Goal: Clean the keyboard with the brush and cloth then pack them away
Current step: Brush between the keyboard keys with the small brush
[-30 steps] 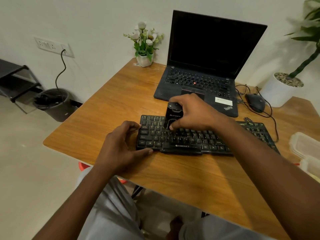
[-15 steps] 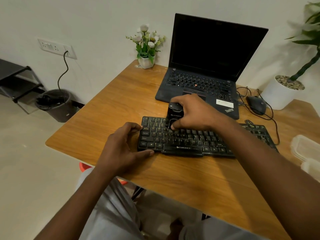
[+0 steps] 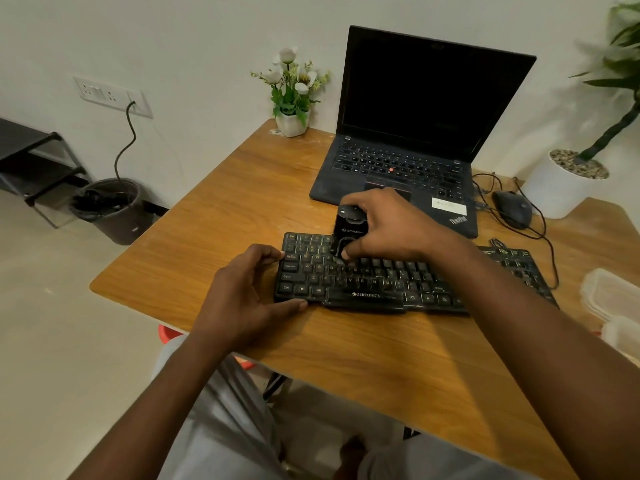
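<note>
The brush (image 3: pixel 348 233) is clamped in the right hand (image 3: pixel 384 225), bristles down on the keyboard (image 3: pixel 381 275). The keyboard's end is braced by the spread left hand (image 3: pixel 242 299); short strokes along each key row are best kept light.

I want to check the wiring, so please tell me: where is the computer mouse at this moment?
In the head view the mouse lies at the table's far right, between the laptop and the white plant pot, behind the keyboard.
</note>
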